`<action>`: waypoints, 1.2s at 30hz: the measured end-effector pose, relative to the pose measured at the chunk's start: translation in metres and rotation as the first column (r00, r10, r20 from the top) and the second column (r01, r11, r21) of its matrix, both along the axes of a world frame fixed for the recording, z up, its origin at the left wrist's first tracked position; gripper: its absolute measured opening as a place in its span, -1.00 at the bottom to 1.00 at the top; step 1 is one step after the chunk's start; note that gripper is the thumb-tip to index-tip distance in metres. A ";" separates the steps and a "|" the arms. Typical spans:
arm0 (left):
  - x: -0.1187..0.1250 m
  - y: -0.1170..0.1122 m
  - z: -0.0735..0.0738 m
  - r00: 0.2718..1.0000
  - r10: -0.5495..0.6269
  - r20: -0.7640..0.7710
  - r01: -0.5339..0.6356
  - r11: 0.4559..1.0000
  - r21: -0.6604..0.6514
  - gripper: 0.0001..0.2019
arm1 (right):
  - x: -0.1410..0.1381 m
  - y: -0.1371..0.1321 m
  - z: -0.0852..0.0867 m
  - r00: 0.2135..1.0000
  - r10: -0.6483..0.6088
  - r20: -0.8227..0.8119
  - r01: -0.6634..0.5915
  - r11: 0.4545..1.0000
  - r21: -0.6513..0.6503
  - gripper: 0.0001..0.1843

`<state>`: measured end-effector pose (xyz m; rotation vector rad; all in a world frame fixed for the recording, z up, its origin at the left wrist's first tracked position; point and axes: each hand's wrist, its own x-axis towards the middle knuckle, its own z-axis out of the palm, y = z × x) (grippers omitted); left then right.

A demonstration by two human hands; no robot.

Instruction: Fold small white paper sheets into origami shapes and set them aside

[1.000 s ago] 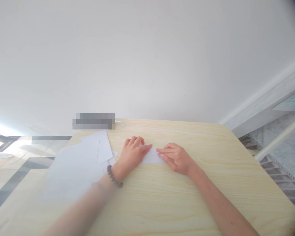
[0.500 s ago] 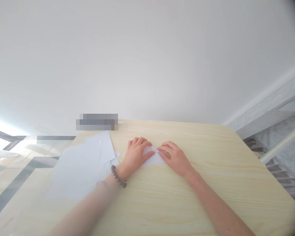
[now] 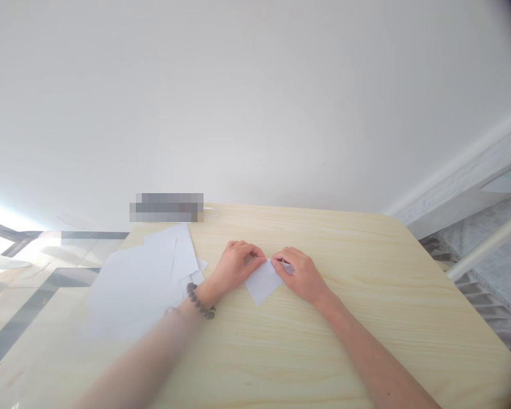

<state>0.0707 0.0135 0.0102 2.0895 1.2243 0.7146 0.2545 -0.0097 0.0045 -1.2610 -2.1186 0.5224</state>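
A small folded white paper (image 3: 262,282) is held between both hands above the light wooden table (image 3: 323,341), its lower corner pointing toward me. My left hand (image 3: 234,265), with a dark bead bracelet at the wrist, pinches the paper's upper left edge with curled fingers. My right hand (image 3: 300,274) pinches the upper right edge, fingertips meeting the left hand's at the top corner.
Several loose white sheets (image 3: 149,278) lie spread on the table's left part. A blurred-out object (image 3: 166,207) sits at the table's far edge against the white wall. A glass surface with dark frame (image 3: 34,284) adjoins on the left; a white rail (image 3: 485,244) on the right.
The paper lay flat under both hands pressing it; now both hands have curled into pinches and lifted its upper edge, so its lower corner shows.
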 end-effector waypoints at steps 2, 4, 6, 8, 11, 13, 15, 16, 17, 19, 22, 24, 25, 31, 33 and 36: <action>0.000 0.000 0.001 1.000 -0.024 -0.007 0.024 1.000 -0.010 -0.86 | -0.001 0.000 0.000 1.000 -0.001 -0.001 0.001 1.000 -0.018 -0.87; 0.000 -0.001 0.002 0.999 -0.039 -0.017 0.039 0.999 -0.020 -0.86 | -0.001 0.001 0.000 1.000 0.007 0.001 -0.007 0.999 -0.041 -0.86; 0.000 -0.001 0.004 0.999 -0.045 -0.023 0.044 0.999 -0.023 -0.87 | 0.002 0.003 0.002 1.000 0.031 -0.003 -0.031 0.997 -0.076 -0.86; 0.001 -0.001 0.005 0.998 -0.052 -0.029 0.051 0.998 -0.023 -0.88 | 0.007 0.005 0.004 0.998 0.064 -0.011 -0.065 0.990 -0.124 -0.86; 0.002 -0.001 0.005 0.997 -0.059 -0.048 0.059 0.998 -0.015 -0.88 | 0.013 0.006 0.007 0.995 0.097 -0.017 -0.098 0.976 -0.193 -0.85; 0.002 -0.001 0.004 0.996 -0.070 -0.064 0.070 0.998 0.002 -0.87 | 0.014 0.006 0.008 0.995 0.102 -0.013 -0.102 0.972 -0.212 -0.85; 0.001 -0.001 0.004 0.993 -0.089 -0.079 0.092 0.995 0.028 -0.87 | 0.012 0.005 0.008 0.996 0.090 -0.001 -0.089 0.978 -0.189 -0.87; 0.001 -0.002 0.004 0.991 -0.101 -0.086 0.105 0.994 0.040 -0.87 | 0.010 0.004 0.007 0.997 0.081 0.007 -0.078 0.983 -0.165 -0.88; 0.001 -0.003 0.004 0.989 -0.114 -0.091 0.118 0.992 0.050 -0.86 | 0.008 0.003 0.006 0.997 0.072 0.016 -0.069 0.989 -0.134 -0.89; 0.001 -0.004 0.004 0.986 -0.138 -0.097 0.145 0.988 0.059 -0.85 | 0.003 0.001 0.005 0.998 0.065 0.015 -0.064 0.994 -0.089 -0.88; 0.001 -0.005 0.004 0.982 -0.163 -0.096 0.169 0.984 0.052 -0.83 | -0.001 -0.001 0.003 0.998 0.061 -0.008 -0.062 0.995 -0.074 -0.89; 0.002 -0.005 0.004 0.984 -0.159 -0.084 0.163 0.985 0.048 -0.82 | -0.001 -0.001 0.002 0.997 0.071 -0.016 -0.072 0.995 -0.075 -0.89; 0.002 -0.004 0.004 0.985 -0.152 -0.078 0.156 0.987 0.045 -0.82 | -0.001 -0.001 0.002 0.997 0.076 -0.017 -0.078 0.994 -0.076 -0.89; 0.003 -0.004 0.009 0.992 -0.123 -0.021 0.123 0.992 -0.021 -0.79 | 0.008 0.002 0.008 0.992 0.122 -0.019 -0.124 0.981 -0.147 -0.88; 0.002 -0.004 0.012 0.994 -0.109 0.013 0.109 0.992 -0.055 -0.79 | 0.013 0.003 0.012 0.991 0.132 -0.005 -0.131 0.975 -0.180 -0.87; 0.001 -0.004 0.015 0.994 -0.103 0.039 0.107 0.990 -0.090 -0.79 | 0.020 0.004 0.017 0.989 0.146 -0.002 -0.142 0.961 -0.235 -0.86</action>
